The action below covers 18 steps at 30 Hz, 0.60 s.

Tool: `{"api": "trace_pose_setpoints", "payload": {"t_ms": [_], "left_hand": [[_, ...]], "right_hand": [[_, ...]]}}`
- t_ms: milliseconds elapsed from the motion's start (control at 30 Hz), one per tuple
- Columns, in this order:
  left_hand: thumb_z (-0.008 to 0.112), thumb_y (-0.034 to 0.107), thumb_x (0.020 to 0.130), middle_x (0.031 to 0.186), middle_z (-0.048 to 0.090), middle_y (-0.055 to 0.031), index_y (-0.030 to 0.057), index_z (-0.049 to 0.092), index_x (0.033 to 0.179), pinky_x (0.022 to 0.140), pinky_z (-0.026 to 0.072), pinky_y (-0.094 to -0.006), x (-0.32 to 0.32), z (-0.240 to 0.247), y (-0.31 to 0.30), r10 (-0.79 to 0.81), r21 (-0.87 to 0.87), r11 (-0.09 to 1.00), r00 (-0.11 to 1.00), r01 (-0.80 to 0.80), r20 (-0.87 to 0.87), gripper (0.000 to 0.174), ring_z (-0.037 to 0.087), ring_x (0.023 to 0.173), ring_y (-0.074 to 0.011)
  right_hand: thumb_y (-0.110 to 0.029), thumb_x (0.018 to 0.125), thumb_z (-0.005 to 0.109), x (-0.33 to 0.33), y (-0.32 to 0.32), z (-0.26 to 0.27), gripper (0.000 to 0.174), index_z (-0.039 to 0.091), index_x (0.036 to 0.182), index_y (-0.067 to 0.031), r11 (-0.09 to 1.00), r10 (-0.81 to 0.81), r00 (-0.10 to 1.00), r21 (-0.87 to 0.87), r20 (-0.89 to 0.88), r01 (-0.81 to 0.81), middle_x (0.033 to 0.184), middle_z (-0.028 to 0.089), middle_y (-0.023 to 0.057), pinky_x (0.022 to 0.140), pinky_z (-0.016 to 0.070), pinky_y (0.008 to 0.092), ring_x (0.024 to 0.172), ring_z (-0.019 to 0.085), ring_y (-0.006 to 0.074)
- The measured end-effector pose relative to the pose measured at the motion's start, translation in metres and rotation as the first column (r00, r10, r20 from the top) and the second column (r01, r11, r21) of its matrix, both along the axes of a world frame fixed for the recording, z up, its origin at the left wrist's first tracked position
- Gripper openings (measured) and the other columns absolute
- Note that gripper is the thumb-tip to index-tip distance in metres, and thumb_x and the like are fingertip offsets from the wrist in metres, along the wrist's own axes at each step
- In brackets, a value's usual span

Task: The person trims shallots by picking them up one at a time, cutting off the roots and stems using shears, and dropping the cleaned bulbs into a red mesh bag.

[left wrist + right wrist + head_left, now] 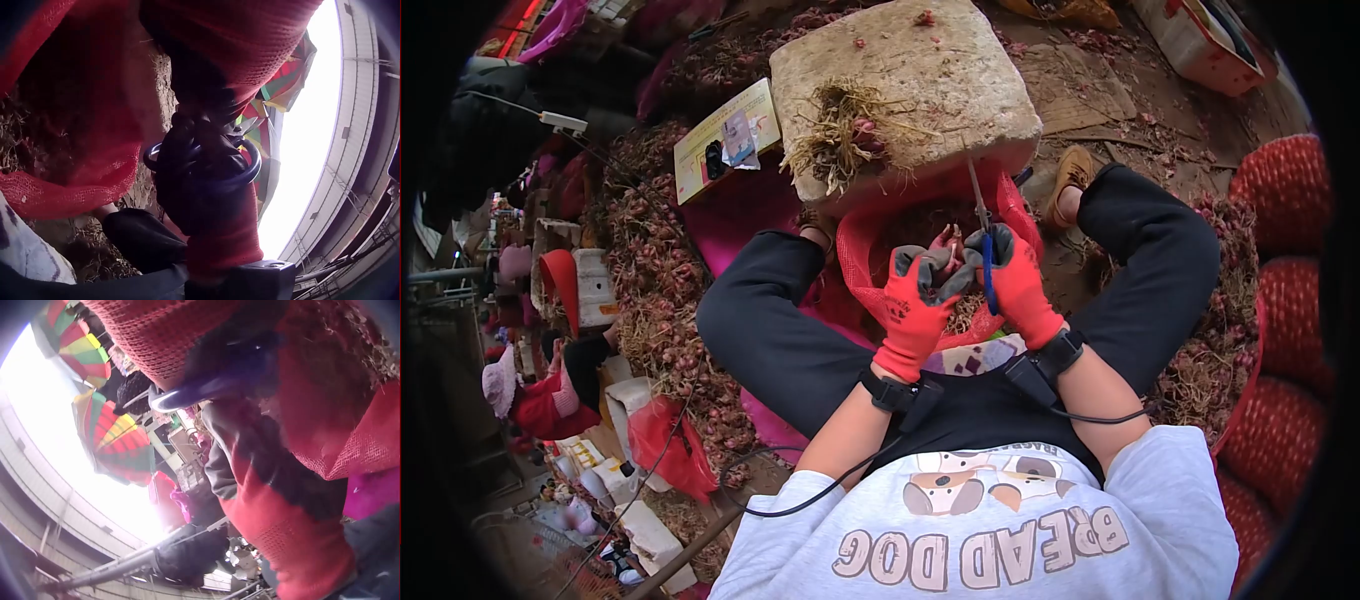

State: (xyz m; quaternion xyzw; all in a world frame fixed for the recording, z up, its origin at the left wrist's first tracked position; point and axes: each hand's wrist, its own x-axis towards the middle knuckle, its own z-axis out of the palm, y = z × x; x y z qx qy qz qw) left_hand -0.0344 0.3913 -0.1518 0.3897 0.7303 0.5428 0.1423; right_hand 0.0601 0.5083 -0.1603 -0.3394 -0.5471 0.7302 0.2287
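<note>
In the head view my left hand point(915, 305), in a red glove with dark coated fingers, holds a small bunch of reddish shallots point(946, 246). Beside it, my gloved right hand point(1022, 285) grips scissors point(988, 262) by their blue handles, the blades pointing away from me. Both hands are close together over an opened red mesh bag point(862, 268) between the legs. The left wrist view shows the blue handle loops point(251, 164) around the right hand's dark fingers. From the right wrist, the left glove point(275, 506) appears just below the scissors handle point(200, 392).
A pale foam block point(910, 75) stands ahead, bearing a clump of dry stalks and roots point(845, 140). A yellowish box point(700, 165) sits at its left. Shallots point(665, 330) are heaped on the left; full red mesh sacks point(1290, 310) line the right. Another person point(550, 400) sits far left.
</note>
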Motion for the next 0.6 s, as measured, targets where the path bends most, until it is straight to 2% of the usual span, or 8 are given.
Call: {"api": "trace_pose_setpoints", "payload": {"t_ms": [100, 200, 333, 367, 467, 500, 533, 600], "left_hand": [[0.077, 0.007, 0.068, 0.093, 0.051, -0.0112, 0.0054, 0.060, 0.095, 0.070, 0.0483, -0.0333, 0.000, 0.011, 0.005, 0.008, 0.013, 1.000, 0.987, -0.006, -0.158, 0.032, 0.057, 0.077, -0.0250], [0.075, 0.006, 0.069, 0.093, 0.051, -0.0114, 0.0058, 0.059, 0.095, 0.071, 0.0488, -0.0345, -0.008, 0.019, 0.007, -0.045, 0.054, 0.996, 0.953, 0.064, -0.298, 0.030, 0.058, 0.078, -0.0259], [0.070, 0.000, 0.073, 0.095, 0.054, -0.0070, 0.0041, 0.058, 0.096, 0.072, 0.0491, -0.0304, -0.017, 0.015, 0.000, 0.038, 0.079, 0.996, 0.998, -0.035, -0.045, 0.027, 0.058, 0.086, -0.0173], [0.069, 0.001, 0.075, 0.095, 0.054, -0.0059, 0.0026, 0.057, 0.096, 0.073, 0.0488, -0.0294, -0.026, 0.021, -0.008, 0.063, 0.124, 0.990, 0.996, -0.070, 0.063, 0.024, 0.058, 0.085, -0.0160], [0.062, 0.003, 0.083, 0.095, 0.056, -0.0034, -0.0009, 0.056, 0.099, 0.076, 0.0467, -0.0260, -0.057, 0.088, -0.074, 0.145, 0.187, 0.945, 0.857, -0.267, 0.494, 0.018, 0.056, 0.087, -0.0108], [0.059, 0.003, 0.085, 0.096, 0.057, -0.0041, -0.0006, 0.056, 0.102, 0.078, 0.0457, -0.0255, -0.071, 0.103, -0.103, 0.263, 0.165, 0.917, 0.859, -0.365, 0.440, 0.018, 0.055, 0.087, -0.0107], [0.056, 0.003, 0.087, 0.096, 0.058, -0.0048, -0.0003, 0.056, 0.106, 0.080, 0.0446, -0.0250, -0.083, 0.116, -0.136, 0.386, 0.142, 0.874, 0.841, -0.465, 0.379, 0.019, 0.055, 0.087, -0.0106], [0.052, 0.006, 0.090, 0.101, 0.059, -0.0060, 0.0004, 0.055, 0.112, 0.084, 0.0432, -0.0250, -0.107, 0.107, -0.225, 0.570, 0.131, 0.794, 0.802, -0.594, 0.180, 0.023, 0.054, 0.087, -0.0110]], "right_hand": [[-0.003, 0.078, 0.067, 0.001, 0.004, 0.003, 0.026, 0.056, 0.102, -0.0002, 0.999, 0.030, 0.999, -0.026, -0.044, -0.031, 0.088, 0.063, 0.0045, 0.071, 0.0483, 0.0241, 0.079, 0.060, 0.0106], [-0.004, 0.079, 0.066, 0.005, 0.018, 0.006, 0.027, 0.055, 0.104, -0.0009, 0.979, 0.128, 0.986, -0.143, -0.105, -0.143, 0.087, 0.062, 0.0053, 0.067, 0.0487, 0.0250, 0.076, 0.060, 0.0119], [-0.008, 0.081, 0.064, 0.010, 0.027, 0.046, 0.028, 0.055, 0.107, -0.0020, 0.850, 0.023, 0.963, -0.502, -0.270, -0.161, 0.084, 0.061, 0.0049, 0.058, 0.0482, 0.0268, 0.068, 0.059, 0.0135], [-0.013, 0.084, 0.064, 0.010, 0.033, 0.034, 0.027, 0.055, 0.106, -0.0019, 0.862, -0.026, 0.964, -0.494, -0.266, -0.114, 0.082, 0.060, 0.0047, 0.053, 0.0465, 0.0273, 0.063, 0.057, 0.0132], [-0.014, 0.087, 0.061, 0.023, 0.048, 0.014, 0.021, 0.056, 0.105, -0.0028, 0.915, -0.084, 0.989, -0.404, -0.122, 0.028, 0.083, 0.061, 0.0050, 0.052, 0.0462, 0.0255, 0.060, 0.057, 0.0115], [-0.017, 0.088, 0.059, 0.024, 0.057, 0.002, 0.027, 0.054, 0.110, -0.0024, 0.934, -0.034, 0.998, -0.357, -0.046, 0.015, 0.086, 0.059, 0.0051, 0.054, 0.0436, 0.0245, 0.060, 0.053, 0.0098], [-0.019, 0.089, 0.059, 0.026, 0.054, -0.007, 0.028, 0.053, 0.111, -0.0018, 0.938, -0.049, 0.977, -0.346, -0.205, -0.026, 0.084, 0.058, 0.0040, 0.051, 0.0429, 0.0234, 0.056, 0.051, 0.0093], [-0.021, 0.089, 0.060, 0.027, 0.091, -0.068, 0.035, 0.050, 0.116, -0.0008, 0.839, 0.122, 0.927, -0.461, -0.355, -0.287, 0.084, 0.057, 0.0038, 0.051, 0.0433, 0.0222, 0.055, 0.050, 0.0096]]}}
